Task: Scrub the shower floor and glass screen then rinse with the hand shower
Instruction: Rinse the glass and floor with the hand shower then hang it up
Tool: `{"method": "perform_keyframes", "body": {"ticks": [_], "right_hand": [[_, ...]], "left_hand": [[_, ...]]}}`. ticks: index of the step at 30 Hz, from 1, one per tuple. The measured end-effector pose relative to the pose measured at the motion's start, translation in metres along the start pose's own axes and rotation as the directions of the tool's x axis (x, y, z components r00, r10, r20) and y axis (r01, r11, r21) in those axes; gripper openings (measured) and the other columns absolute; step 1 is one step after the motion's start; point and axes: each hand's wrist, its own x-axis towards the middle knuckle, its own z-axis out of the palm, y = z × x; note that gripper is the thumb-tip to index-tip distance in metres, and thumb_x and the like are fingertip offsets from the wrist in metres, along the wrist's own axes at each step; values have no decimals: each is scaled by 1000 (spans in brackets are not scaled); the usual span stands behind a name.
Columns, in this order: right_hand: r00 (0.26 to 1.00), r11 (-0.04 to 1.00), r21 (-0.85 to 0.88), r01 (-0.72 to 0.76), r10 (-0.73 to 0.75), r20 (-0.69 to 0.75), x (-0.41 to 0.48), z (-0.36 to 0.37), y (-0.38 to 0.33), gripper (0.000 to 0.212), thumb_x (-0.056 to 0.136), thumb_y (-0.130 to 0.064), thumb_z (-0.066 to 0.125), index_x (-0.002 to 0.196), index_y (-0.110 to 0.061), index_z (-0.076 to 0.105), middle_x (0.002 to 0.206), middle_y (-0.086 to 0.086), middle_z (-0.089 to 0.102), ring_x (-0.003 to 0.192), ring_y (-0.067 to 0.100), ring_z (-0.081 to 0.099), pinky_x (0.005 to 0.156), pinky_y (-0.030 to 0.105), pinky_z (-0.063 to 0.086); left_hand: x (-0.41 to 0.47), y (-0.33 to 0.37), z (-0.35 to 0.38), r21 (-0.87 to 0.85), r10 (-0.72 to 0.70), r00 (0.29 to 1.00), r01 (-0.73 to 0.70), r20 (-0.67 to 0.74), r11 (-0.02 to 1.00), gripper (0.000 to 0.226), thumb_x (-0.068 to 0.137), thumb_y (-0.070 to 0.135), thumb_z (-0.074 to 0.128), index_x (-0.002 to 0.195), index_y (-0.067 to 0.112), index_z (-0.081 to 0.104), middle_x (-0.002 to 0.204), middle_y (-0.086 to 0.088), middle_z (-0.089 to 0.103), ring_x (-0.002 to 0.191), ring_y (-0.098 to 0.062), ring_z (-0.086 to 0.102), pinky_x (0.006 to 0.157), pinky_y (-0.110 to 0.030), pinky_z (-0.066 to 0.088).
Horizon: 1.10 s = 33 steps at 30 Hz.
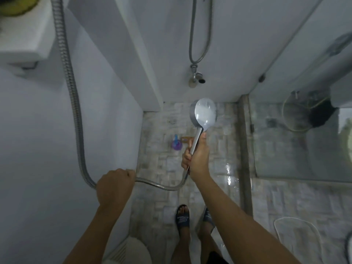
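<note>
My right hand [197, 156] grips the handle of the chrome hand shower [203, 114], whose round head points up and away over the floor. Its metal hose [71, 88] runs from the handle down, loops left and climbs the left wall. My left hand [114, 184] is closed around that hose low on the left. The shower floor [165, 168] is pale stone-pattern tile, wet and shiny near the right. The glass screen [297, 134] stands at the right, with a grey threshold strip along its foot. No water spray is visible.
A purple and blue bottle [176, 142] and a small brown object stand on the floor ahead. A wall tap [196, 75] with a second hose hangs on the back wall. My sandalled feet [182, 216] are below. A white mat [297, 239] lies outside the glass.
</note>
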Motion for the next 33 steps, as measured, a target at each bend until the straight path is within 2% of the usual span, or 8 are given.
{"method": "perform_keyframes", "body": {"ticks": [3, 7, 11, 17, 24, 27, 29, 33], "right_hand": [[994, 994, -10, -105, 104, -32, -14, 3, 29, 64, 94, -71, 32, 60, -20, 51, 45, 4, 30, 35, 13, 24, 41, 19, 23], [986, 986, -39, -163, 161, -49, -37, 10, 69, 63, 94, -70, 32, 59, -20, 47, 48, 4, 26, 37, 13, 23, 44, 20, 22], [975, 974, -70, -214, 208, -82, -49, 10, 87, 62, 97, -66, 32, 62, -17, 47, 48, 5, 29, 36, 14, 25, 42, 20, 23], [973, 969, -113, -220, 210, -91, -56, -2, 81, 63, 96, -68, 32, 64, -16, 47, 47, 4, 31, 36, 15, 27, 42, 19, 26], [984, 978, -106, -177, 173, -46, -46, -3, 54, 64, 93, -71, 34, 61, -18, 47, 46, 4, 28, 36, 14, 25, 44, 20, 26], [984, 978, -110, -178, 176, -25, -35, 4, 39, 64, 93, -71, 33, 62, -18, 48, 47, 3, 29, 36, 14, 25, 43, 19, 25], [988, 984, -97, -153, 151, -23, -25, 10, 25, 63, 93, -72, 33, 65, -17, 47, 47, 3, 29, 36, 14, 25, 42, 19, 24], [997, 989, -126, -73, 70, -25, -2, 29, 0, 63, 95, -69, 33, 64, -16, 46, 46, 4, 30, 36, 14, 26, 42, 20, 25]], "left_hand": [[0, -8, -2, 27, 26, 998, -24, -56, 999, 39, 82, 2, 52, 46, 12, 40, 41, 1, 29, 39, -8, 22, 49, -14, 15], [1, -17, -12, 135, 38, 997, -28, -68, 991, 45, 84, 14, 51, 41, 17, 39, 38, 2, 28, 38, -10, 18, 47, -13, 11], [-3, -10, -24, 91, 101, 989, -91, -111, 992, 50, 52, -8, 79, 37, 13, 37, 34, -1, 31, 39, -8, 17, 47, -13, 10], [-13, -3, -25, -83, -12, 997, 6, -75, 997, 40, 82, 22, 40, 44, 22, 27, 36, 1, 30, 35, -9, 20, 49, -13, 2], [-5, -14, -32, 57, -134, 985, 129, 105, 990, 43, 88, 29, 18, 53, 17, 38, 48, 7, 18, 41, -8, 17, 47, -18, 8], [13, -13, -39, 63, -255, 947, 247, 198, 967, 39, 99, 38, 32, 69, 20, 49, 58, 4, 36, 60, -21, 46, 47, -21, 21], [22, -9, -45, 54, -297, 922, 293, 249, 955, 37, 100, 38, 35, 74, 19, 52, 60, 3, 38, 66, -23, 49, 48, -22, 24], [34, -22, -30, 197, -61, 974, 17, 218, 980, 33, 93, 11, 37, 72, 8, 62, 54, -1, 21, 47, -10, 26, 47, -21, 24]]}}
